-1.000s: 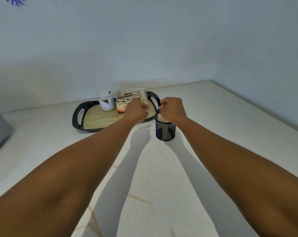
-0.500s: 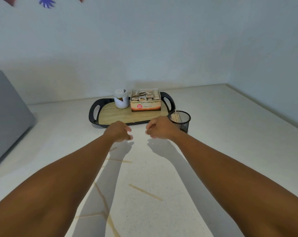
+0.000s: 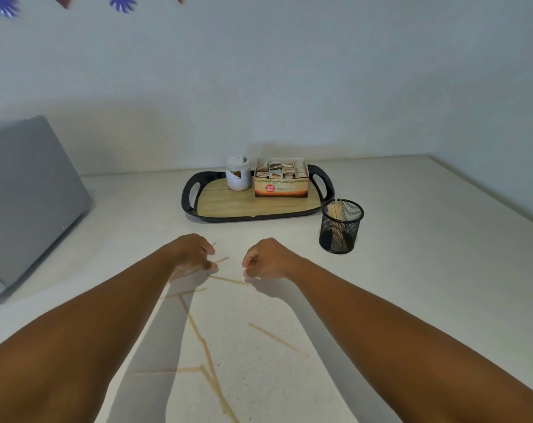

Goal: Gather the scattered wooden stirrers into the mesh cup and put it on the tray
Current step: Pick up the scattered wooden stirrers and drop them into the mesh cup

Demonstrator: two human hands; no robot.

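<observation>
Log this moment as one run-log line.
phase: gathering | left hand: curled over stirrers on counter | right hand: curled near a stirrer end, grip unclear | mesh cup: some stirrers in, beside tray, not on it

On the tabletop (image 3: 411, 270), the tray (image 3: 259, 209) lies far, holding a jar (image 3: 237, 178) left of a tea box (image 3: 280, 186); the mesh cup (image 3: 341, 226) (some stirrers inside) stands just right; loose stirrers (image 3: 277, 339) lie near.

Two bare forearms, uncovered from elbow to wrist, with no sleeve reaching them; the left hand (image 3: 191, 254) and right hand (image 3: 266, 259) carry no gloves, rings or watch.
</observation>
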